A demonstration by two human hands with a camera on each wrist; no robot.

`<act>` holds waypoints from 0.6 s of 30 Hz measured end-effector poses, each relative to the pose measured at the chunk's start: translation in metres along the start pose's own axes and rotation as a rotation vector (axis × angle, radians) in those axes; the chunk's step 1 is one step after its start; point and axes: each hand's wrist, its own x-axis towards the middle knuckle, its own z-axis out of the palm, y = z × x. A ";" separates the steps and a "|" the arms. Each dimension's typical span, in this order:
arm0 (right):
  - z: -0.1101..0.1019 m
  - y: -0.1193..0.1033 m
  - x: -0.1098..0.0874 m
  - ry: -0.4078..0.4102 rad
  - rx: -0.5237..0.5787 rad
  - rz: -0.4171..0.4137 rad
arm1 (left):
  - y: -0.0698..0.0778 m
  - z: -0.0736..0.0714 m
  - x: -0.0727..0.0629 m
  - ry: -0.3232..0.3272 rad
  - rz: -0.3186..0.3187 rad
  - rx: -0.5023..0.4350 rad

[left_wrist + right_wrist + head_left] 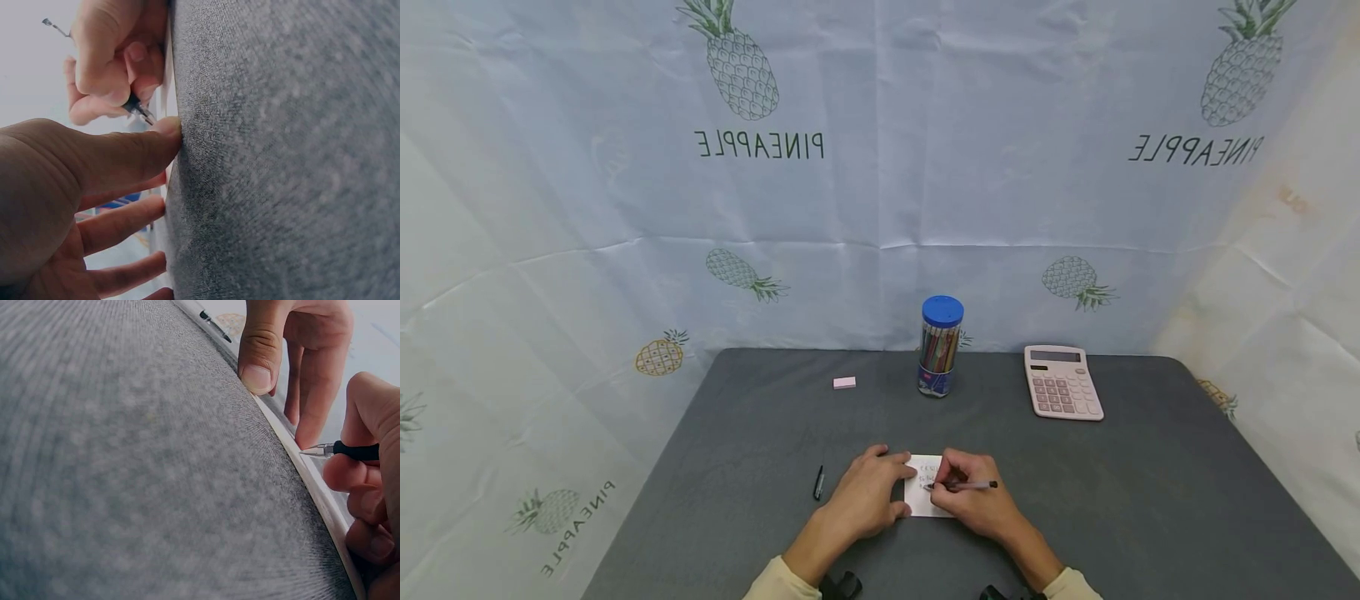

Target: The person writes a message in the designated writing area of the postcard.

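Note:
A small white paper pad (917,502) with handwritten marks lies on the dark table near its front. My right hand (976,495) pinches a pen (976,485), its tip touching or just over the paper. In the right wrist view the pen (355,452) shows a clear tip and a dark grip. Spread over the left edge of the pad, my left hand (867,493) presses it with thumb and fingertips; its thumb (134,156) shows large in the left wrist view. A dark pen cap (819,483) lies left of that hand.
Toward the back stands a clear tub of pencils (938,348) with a blue lid. A pink calculator (1063,383) lies at the back right, and a pink eraser (844,382) at the back left. A pineapple-print cloth (880,200) hangs behind the table (760,417).

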 end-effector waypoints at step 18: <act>-0.001 0.002 -0.001 0.014 -0.005 -0.008 | 0.000 0.000 0.001 -0.003 -0.013 -0.007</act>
